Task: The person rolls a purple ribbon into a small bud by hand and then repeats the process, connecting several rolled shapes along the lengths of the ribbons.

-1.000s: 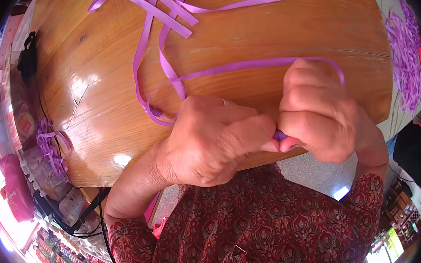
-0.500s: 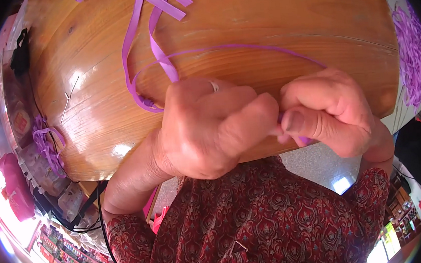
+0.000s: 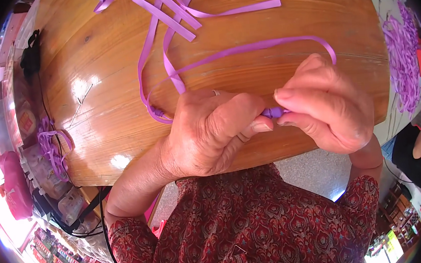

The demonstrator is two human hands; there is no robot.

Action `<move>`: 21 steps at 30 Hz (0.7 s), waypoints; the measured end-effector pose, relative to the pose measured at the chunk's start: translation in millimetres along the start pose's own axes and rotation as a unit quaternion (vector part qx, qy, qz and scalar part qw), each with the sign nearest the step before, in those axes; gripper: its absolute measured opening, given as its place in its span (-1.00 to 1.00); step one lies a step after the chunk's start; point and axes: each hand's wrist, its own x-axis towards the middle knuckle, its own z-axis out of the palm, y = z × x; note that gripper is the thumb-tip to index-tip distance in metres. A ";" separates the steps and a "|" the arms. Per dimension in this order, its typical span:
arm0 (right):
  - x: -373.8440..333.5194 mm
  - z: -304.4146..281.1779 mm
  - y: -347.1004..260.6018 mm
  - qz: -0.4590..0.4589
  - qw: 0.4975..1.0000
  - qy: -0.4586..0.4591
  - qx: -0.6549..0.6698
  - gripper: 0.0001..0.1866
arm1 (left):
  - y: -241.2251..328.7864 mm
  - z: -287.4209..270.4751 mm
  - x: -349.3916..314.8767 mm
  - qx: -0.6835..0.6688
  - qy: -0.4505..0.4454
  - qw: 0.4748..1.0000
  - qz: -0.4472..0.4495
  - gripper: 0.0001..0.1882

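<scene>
Between my hands, over the wooden table's near edge, is a small wrapped or knotted piece of purple ribbon (image 3: 273,112). My left hand (image 3: 210,134) is closed on it between thumb and curled forefinger. From the other side, the thumb and fingers of my right hand (image 3: 332,109) pinch at its right end; the exact grip is partly hidden. A long strand of ribbon (image 3: 258,44) arcs over the table from near my left hand to behind the right. Another knot (image 3: 157,113) lies just left of my left hand.
Loose ribbon ends (image 3: 177,25) lie across the far part of the wooden table (image 3: 107,75). Two thin needle-like pins (image 3: 80,103) rest at left, beside a small purple ribbon bundle (image 3: 51,144). A large ribbon heap (image 3: 403,62) lies at right. A person (image 3: 415,155) is at far right.
My right hand has turned and its fingers have lifted, so the wrapped piece of ribbon now shows between my hands. The strand's arc looks wider, and the view has shifted slightly.
</scene>
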 end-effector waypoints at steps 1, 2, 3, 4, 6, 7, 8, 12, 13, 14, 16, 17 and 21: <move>1.0 -3.8 -0.8 -0.014 0.999 -0.028 -0.017 -0.59 | 0.8 -1.4 0.2 -0.008 -0.017 1.000 -0.014 -0.82; 1.6 -5.9 -1.3 -0.027 0.998 -0.056 -0.033 -0.59 | 0.7 -1.2 0.2 -0.007 -0.016 1.000 -0.014 -0.82; 1.4 -6.1 -2.6 -0.026 0.998 -0.056 -0.033 -0.59 | 0.9 -0.6 0.5 0.000 -0.013 1.000 -0.012 -0.83; 1.3 -5.7 -4.3 -0.031 0.996 -0.054 -0.057 -0.59 | 1.2 -0.2 0.7 0.007 -0.009 1.000 -0.011 -0.84; 1.2 -4.0 -5.2 -0.034 0.995 -0.053 -0.080 -0.60 | 1.5 0.0 1.7 -0.012 -0.006 1.000 -0.012 -0.84; 0.4 -2.0 -4.6 -0.032 0.996 -0.044 -0.072 -0.60 | 1.5 -0.1 2.6 -0.031 -0.003 0.999 -0.013 -0.85; -0.2 -0.9 -4.3 -0.030 0.997 -0.034 -0.064 -0.61 | 2.3 -0.7 3.6 -0.032 -0.003 0.999 -0.013 -0.85; -0.7 -0.3 -5.8 -0.030 0.997 -0.024 -0.068 -0.60 | 2.5 -1.6 1.2 -0.051 -0.017 0.998 -0.023 -0.85; 0.3 -1.9 -6.8 -0.033 0.996 -0.036 -0.079 -0.58 | 2.1 -1.3 -0.4 -0.063 -0.015 0.998 -0.021 -0.85; 0.8 -2.3 -7.0 -0.036 0.994 -0.048 -0.089 -0.56 | 1.9 -1.9 -0.9 -0.063 -0.015 0.998 -0.022 -0.85; -3.9 1.4 -2.6 -0.069 0.991 -0.031 -0.106 -0.56 | 1.3 -2.1 0.6 -0.056 -0.031 0.998 0.003 -0.83; -5.9 2.8 -1.1 -0.105 0.987 -0.014 -0.124 -0.57 | 0.6 -1.3 1.1 -0.057 -0.031 0.998 0.002 -0.83; -7.5 3.4 -2.5 -0.104 0.987 -0.012 -0.125 -0.59 | 0.6 0.7 1.5 -0.043 -0.034 0.998 0.024 -0.79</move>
